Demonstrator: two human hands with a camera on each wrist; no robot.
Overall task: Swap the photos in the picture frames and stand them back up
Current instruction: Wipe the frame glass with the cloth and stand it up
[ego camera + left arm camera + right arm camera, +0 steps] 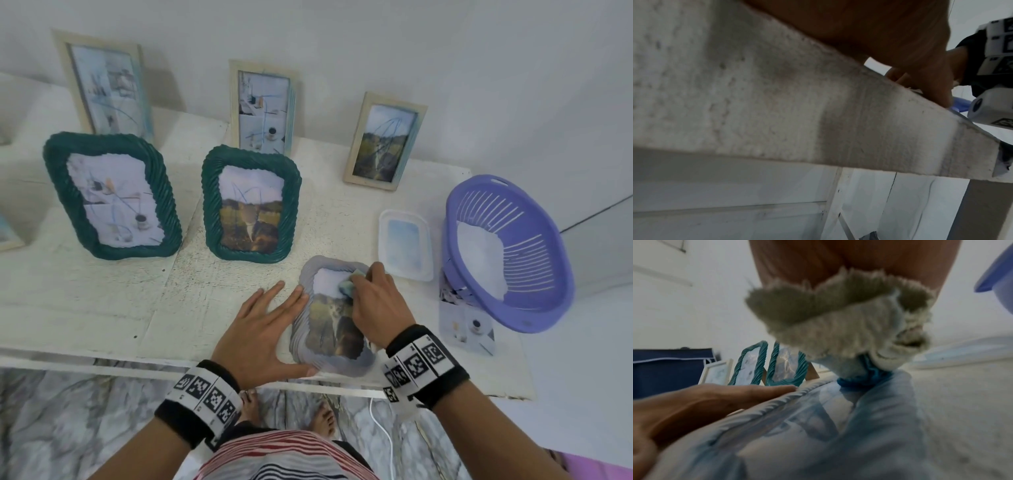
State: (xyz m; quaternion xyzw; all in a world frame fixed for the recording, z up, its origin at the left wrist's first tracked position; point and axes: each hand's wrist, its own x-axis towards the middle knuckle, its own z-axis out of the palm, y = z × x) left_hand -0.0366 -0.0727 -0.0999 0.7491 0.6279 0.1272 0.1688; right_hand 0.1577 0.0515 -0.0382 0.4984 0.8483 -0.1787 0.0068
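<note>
Cleaning step before restanding, judged from the pose. A grey frame [330, 313] lies face up at the table's [102, 301] front edge. The left hand [262, 329], fingers straight and spread, steadies its left side. The right hand [375, 301] pinches a cloth [840, 324] in curled fingers against the glass. Next, the frame needs lifting upright.

Two green rope-edged frames [111, 195] stand beyond the fingers; one grey frame [330, 315] lies under them. Three pale wooden frames [262, 106] stand farther back, perhaps a fourth at far left. One purple basket [507, 253], one cloth [840, 324].
</note>
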